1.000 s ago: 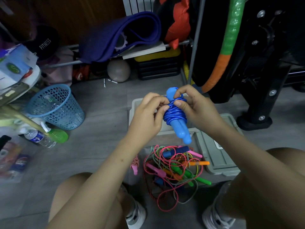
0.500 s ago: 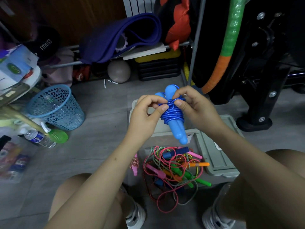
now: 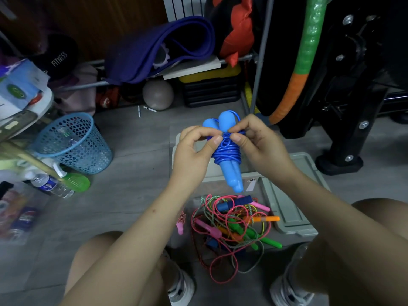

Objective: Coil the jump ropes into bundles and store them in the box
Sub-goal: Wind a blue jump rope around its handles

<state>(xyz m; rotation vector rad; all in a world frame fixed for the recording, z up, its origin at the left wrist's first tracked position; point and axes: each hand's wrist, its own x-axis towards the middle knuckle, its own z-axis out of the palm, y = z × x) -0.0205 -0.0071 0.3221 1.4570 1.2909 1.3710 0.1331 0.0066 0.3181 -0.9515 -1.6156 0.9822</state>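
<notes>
I hold a blue jump rope (image 3: 229, 162) upright in front of me, its cord wound in several turns round the two blue handles. My left hand (image 3: 194, 155) grips the bundle from the left, thumb and forefinger pinching the cord near the top. From the right, my right hand (image 3: 258, 144) pinches the same wraps. Below the bundle stands the grey storage box (image 3: 220, 180), mostly hidden by my hands. On the floor between my knees lies a tangled pile of jump ropes (image 3: 234, 226) with pink, green, orange and blue handles.
The box's grey lid (image 3: 293, 195) lies to the right of the pile. A blue mesh basket (image 3: 75, 144) and a plastic bottle (image 3: 50, 184) stand at the left. A black machine base (image 3: 340, 160) is at the right, a grey ball (image 3: 157, 94) behind.
The blue bundle has tilted a little, and a second handle end now shows at the top left. Both hands have shifted their pinch on the cord near the top.
</notes>
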